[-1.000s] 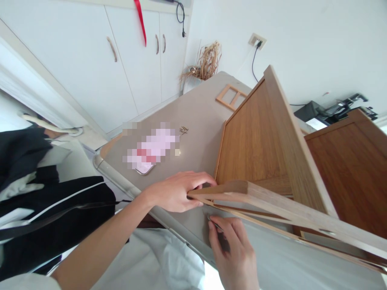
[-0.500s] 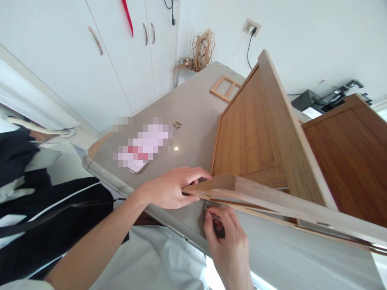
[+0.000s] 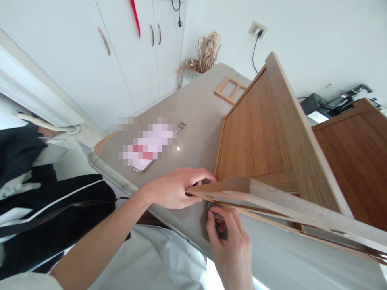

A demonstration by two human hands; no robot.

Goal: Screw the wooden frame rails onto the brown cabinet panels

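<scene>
My left hand (image 3: 177,188) is closed round the near end of a pale wooden rail (image 3: 272,197), thumb and fingers on either side of it. The rail belongs to a wooden piece of furniture with an upright brown panel (image 3: 256,129). Just below the rail, my right hand (image 3: 231,235) pinches a thin bent metal hex key (image 3: 209,206). Its short end points up at the underside of the rail; where the tip sits is hidden. Several small screws (image 3: 182,125) lie on the grey tabletop (image 3: 196,104) beyond my left hand.
A phone (image 3: 140,165), mostly blurred out, lies left of the screws. A small wooden frame (image 3: 230,90) is at the table's far end, near dried plants (image 3: 207,50). Another brown panel (image 3: 356,157) stands at right. Dark clothing (image 3: 60,209) hangs at left.
The whole view has shifted slightly, so things appear a little farther right. Both hands keep their grips on the rail and the hex key, with little visible movement.
</scene>
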